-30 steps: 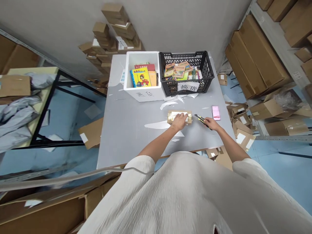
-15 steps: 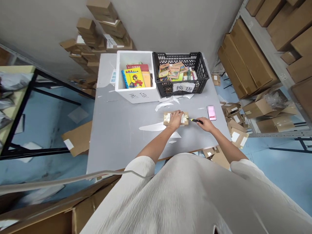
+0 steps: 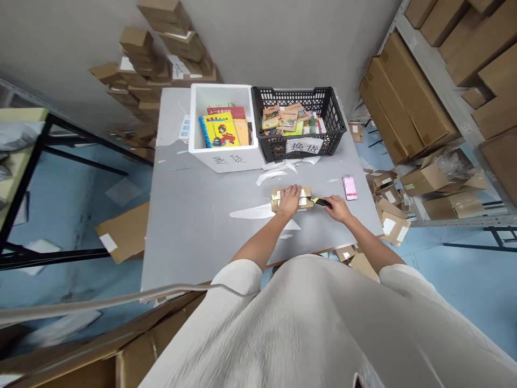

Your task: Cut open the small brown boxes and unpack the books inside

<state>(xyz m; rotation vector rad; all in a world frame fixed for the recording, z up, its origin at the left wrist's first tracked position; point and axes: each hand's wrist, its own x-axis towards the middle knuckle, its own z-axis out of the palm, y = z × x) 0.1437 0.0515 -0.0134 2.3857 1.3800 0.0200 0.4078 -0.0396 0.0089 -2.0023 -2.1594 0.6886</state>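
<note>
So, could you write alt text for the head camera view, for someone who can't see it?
The left hand rests on a small taped cardboard box while the right hand holds a utility knife at its end. Behind them on a gray table stand a white bin and black crate.

Open grey tabletop [image 3: 181, 215] left of the hands; beyond them, white foam box [image 3: 226, 160] and black plastic crate [image 3: 278, 145] obstruct.
</note>
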